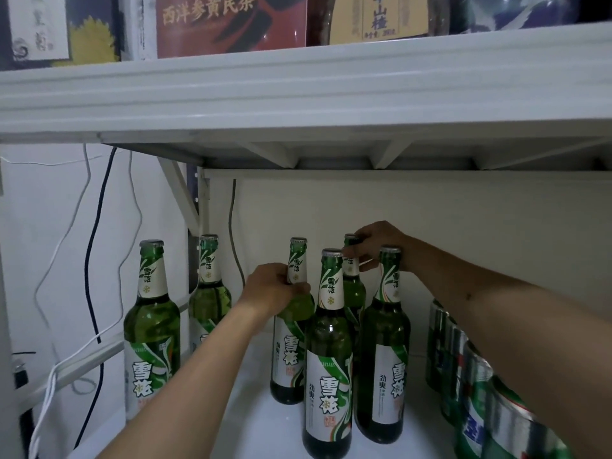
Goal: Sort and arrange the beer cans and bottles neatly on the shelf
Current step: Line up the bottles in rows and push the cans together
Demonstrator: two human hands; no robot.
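Clearly heavy, slippery glass — left hand and right hand each clamp 1 bottle neck behind the front bottle.

Small shop stockroom, white metal shelving, rows of beer bottles, boxed goods above

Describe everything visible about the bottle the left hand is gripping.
The bottle in the left hand is green glass and stands upright on the white shelf, behind the front-centre bottle in the middle cluster. It has a silver crown cap, a white-and-green neck label and a white body label with Chinese characters. The left hand wraps its neck and shoulder, covering part of it. The cap looks sealed.
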